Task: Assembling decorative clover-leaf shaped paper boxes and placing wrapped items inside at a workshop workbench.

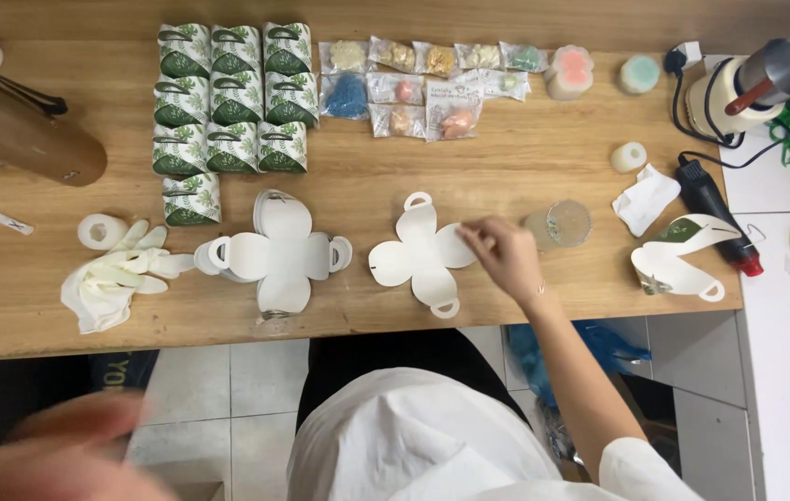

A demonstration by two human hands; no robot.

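Note:
My right hand reaches over the wooden table, and its fingertips pinch the right lobe of a flat white die-cut box blank with small loop handles. A clear round cup lies just right of that hand. Further left is a stack of the same white blanks. My left hand is a blur low at the left, off the table and close to the camera, with nothing seen in it.
Several folded green leaf-print boxes stand in rows at the back, beside clear sachets of small coloured pieces. White gloves and a tape roll lie left. A half-folded box, black heat tool, white cloth and corded pot are right.

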